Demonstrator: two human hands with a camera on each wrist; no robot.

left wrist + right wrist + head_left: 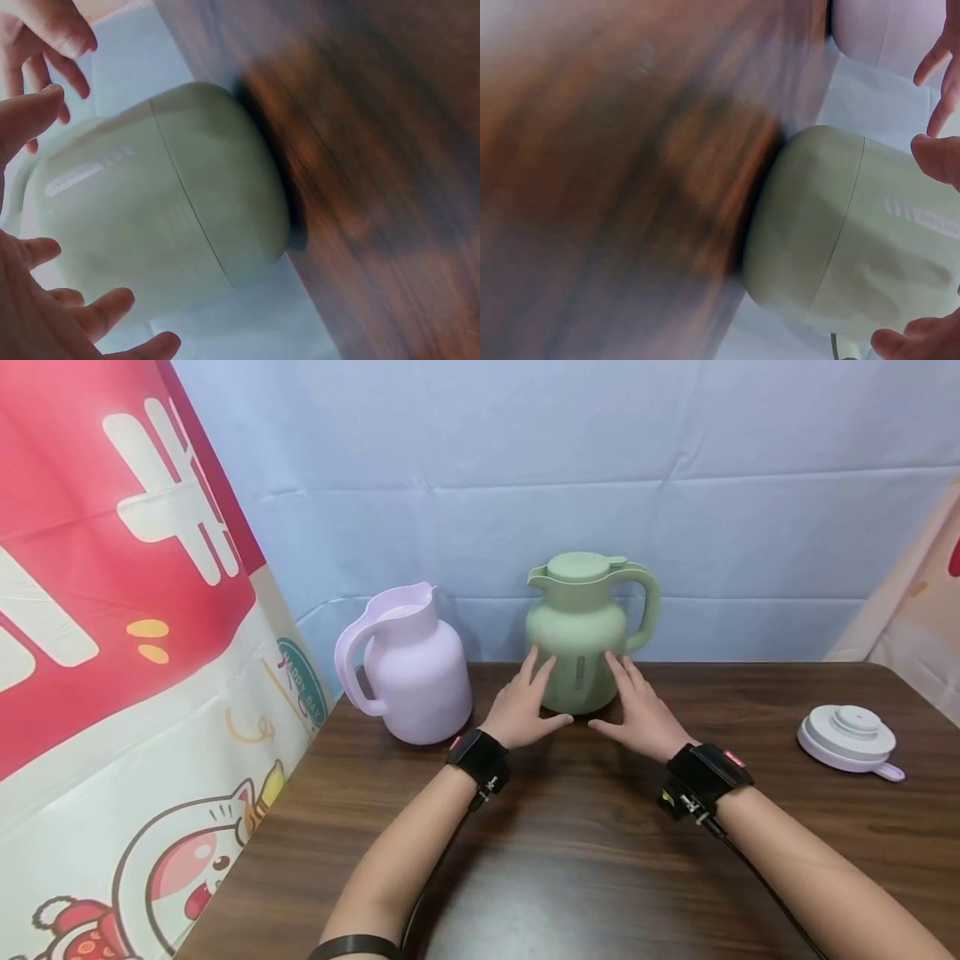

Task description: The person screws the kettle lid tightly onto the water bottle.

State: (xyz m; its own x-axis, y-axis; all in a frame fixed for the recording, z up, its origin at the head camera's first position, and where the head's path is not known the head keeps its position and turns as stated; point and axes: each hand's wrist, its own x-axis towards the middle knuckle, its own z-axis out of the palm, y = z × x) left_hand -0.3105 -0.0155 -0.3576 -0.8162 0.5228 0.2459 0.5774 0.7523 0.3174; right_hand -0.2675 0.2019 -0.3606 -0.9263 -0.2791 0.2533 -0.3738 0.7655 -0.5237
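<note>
A green thermos jug (pixel 576 635) stands upright at the back of the table, its lid on and its handle to the right. In front of it both hands are spread, one on each side. My left hand (pixel 522 706) has its fingers straight toward the jug's left side, with nothing held. At the right side, my right hand (pixel 640 714) reaches with straight fingers and holds nothing. In the left wrist view, the green jug (pixel 165 202) fills the space between the hands. To the left stands a lilac jug (pixel 420 681) with no lid on, handle to the left.
A white and lilac jug lid (pixel 847 737) lies on the right part of the brown wooden table (pixel 570 860). Behind the table hangs a pale blue cloth (pixel 487 527), and a printed red and white cloth (pixel 97 610) covers the left side.
</note>
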